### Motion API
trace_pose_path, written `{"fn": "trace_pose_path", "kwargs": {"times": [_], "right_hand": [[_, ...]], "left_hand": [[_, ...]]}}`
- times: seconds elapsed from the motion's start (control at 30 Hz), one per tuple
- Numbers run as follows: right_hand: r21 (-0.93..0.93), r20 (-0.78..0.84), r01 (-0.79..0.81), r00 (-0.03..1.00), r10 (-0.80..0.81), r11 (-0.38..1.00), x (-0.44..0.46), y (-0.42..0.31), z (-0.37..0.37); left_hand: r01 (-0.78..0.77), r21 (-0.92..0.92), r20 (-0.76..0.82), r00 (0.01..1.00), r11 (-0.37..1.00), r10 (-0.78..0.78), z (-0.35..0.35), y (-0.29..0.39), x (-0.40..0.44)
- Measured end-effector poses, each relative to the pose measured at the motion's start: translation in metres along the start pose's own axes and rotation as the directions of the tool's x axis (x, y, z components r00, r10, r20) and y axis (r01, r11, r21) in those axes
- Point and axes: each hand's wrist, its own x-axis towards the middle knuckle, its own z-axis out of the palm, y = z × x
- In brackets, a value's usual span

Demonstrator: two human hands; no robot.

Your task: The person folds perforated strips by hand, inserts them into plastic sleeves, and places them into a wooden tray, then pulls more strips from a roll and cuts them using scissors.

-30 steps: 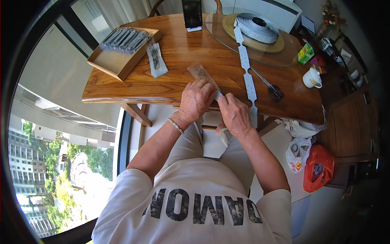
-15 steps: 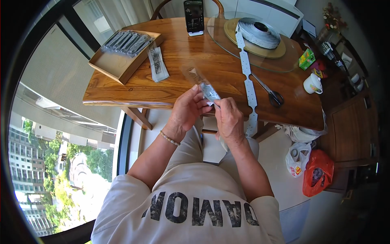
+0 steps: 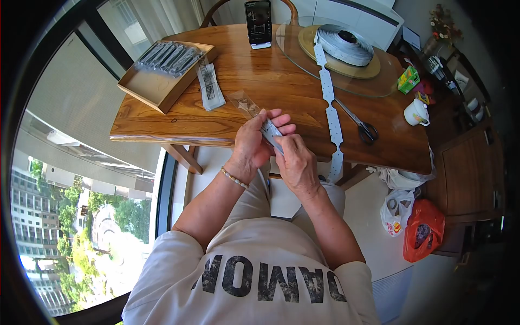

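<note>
A clear plastic sleeve (image 3: 245, 104) with dark printing slants up and left from my hands, over the table's near edge. At its lower part is a pale blue-white strip (image 3: 270, 129) with small dark marks; whether it lies fully inside the sleeve I cannot tell. My left hand (image 3: 253, 140), a beaded bracelet at its wrist, supports the packet from below, thumb on top and fingertips showing beyond it. My right hand (image 3: 299, 165) pinches the strip's lower end between thumb and fingers. Farther left lies a small stack of flat clear sleeves (image 3: 211, 86) on the table.
A shallow wooden tray (image 3: 158, 101) holds several wrapped packets (image 3: 170, 58). A phone (image 3: 259, 23) stands at the back. From a large roll (image 3: 345, 44) on a turntable, a notched white strip (image 3: 331, 116) hangs over the edge. Scissors (image 3: 360, 123) and a lidded mug (image 3: 417, 112) lie right.
The sleeve has shifted a little left and tilted flatter. My right hand has moved left and down along with it, and my left fingers now extend behind the strip.
</note>
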Motion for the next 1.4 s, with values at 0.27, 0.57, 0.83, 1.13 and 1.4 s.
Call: {"fn": "trace_pose_path", "kwargs": {"times": [0.27, 0.57, 0.83, 1.13, 1.4], "right_hand": [[0.031, -0.074, 0.073, 0.995, -0.071, 0.997, -0.004, 0.010, -0.001], [0.054, -0.146, 0.094, 0.986, -0.085, 0.994, -0.010, 0.020, 0.007], [0.111, -0.123, 0.103, 0.988, -0.089, 0.989, -0.012, 0.008, -0.004], [0.095, -0.117, 0.082, 0.991, -0.070, 0.992, -0.020, 0.008, -0.003], [0.071, -0.103, 0.085, 0.992, -0.077, 0.994, -0.025, 0.010, 0.000]], "left_hand": [[0.039, -0.101, 0.047, 0.998, 0.994, -0.035, 0.004, 0.003, 0.002], [0.122, 0.065, 0.166, 0.977, 0.990, -0.131, 0.006, -0.025, -0.019], [0.084, -0.030, 0.179, 0.981, 0.996, -0.078, 0.002, 0.009, -0.023], [0.099, -0.024, 0.277, 0.957, 0.995, -0.088, 0.000, -0.012, -0.015], [0.136, 0.066, 0.177, 0.973, 0.989, -0.146, -0.005, -0.018, -0.030]]}}
